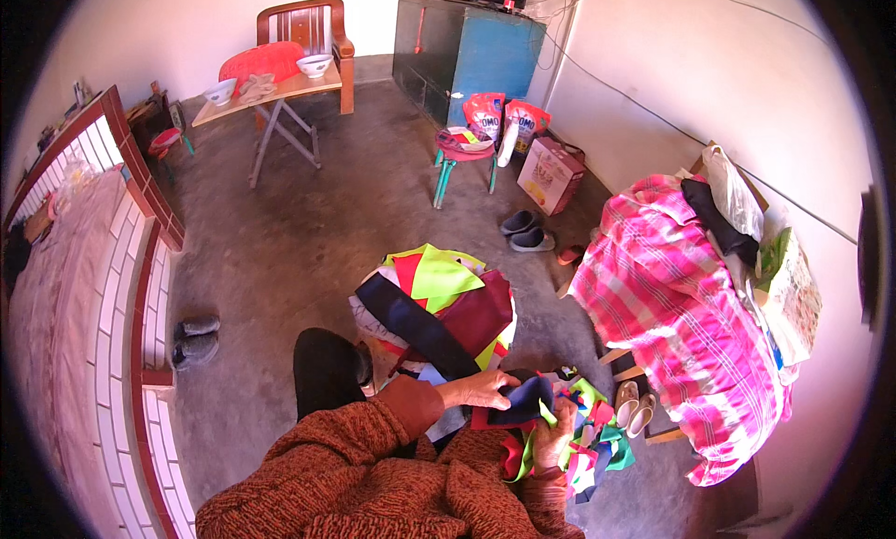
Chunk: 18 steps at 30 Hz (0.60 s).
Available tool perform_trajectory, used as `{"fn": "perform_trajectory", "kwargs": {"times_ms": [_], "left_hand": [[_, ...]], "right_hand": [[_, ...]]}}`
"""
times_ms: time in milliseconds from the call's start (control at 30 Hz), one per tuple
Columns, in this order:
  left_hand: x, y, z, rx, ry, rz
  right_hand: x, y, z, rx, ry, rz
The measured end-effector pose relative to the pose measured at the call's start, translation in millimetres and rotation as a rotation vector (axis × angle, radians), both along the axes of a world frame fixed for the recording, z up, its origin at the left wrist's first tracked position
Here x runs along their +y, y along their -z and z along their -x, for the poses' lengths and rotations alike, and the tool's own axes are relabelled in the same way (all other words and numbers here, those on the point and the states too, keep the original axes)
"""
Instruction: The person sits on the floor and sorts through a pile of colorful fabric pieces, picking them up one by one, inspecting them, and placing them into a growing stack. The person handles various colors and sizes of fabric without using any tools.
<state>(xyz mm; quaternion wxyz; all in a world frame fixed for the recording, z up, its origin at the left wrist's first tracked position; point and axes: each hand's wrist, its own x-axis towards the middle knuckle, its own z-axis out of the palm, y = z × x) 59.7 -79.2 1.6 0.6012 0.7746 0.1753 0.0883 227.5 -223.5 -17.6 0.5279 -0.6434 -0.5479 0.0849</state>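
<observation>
My left hand is closed, its thumb and fingers pinching the edge of a dark navy fabric piece over my lap. At the other side of that piece, my right hand is closed round fabric, with a lime-green strip beside its fingers. Which pieces lie inside the right grip is partly hidden. A heap of small multicoloured scraps lies just right of it. In front of my knees sits a bigger pile of cloth, with a lime-green piece, a maroon piece and a long navy strip on top.
On the right, a pink plaid cloth covers furniture, with slippers beside it. Ahead stand a small stool, a carton and a folding table with bowls. A tiled ledge runs along the left.
</observation>
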Motion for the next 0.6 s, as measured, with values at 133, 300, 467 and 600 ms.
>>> {"fn": "perform_trajectory", "kwargs": {"times_ms": [133, 300, 467, 600], "left_hand": [[-6, -7, 3, -0.077, -0.162, -0.067], [-6, 12, 0, -0.24, -0.258, -0.165], [-9, 17, 5, -0.299, -0.449, -0.126], [-5, 9, 14, -0.369, -0.576, 0.032]], "right_hand": [[10, -3, 5, -0.094, -0.095, 0.153], [14, -12, 21, -0.228, 0.018, 0.321], [14, -11, 22, -0.342, 0.055, 0.373], [13, -17, 27, -0.32, 0.073, 0.36]]}}
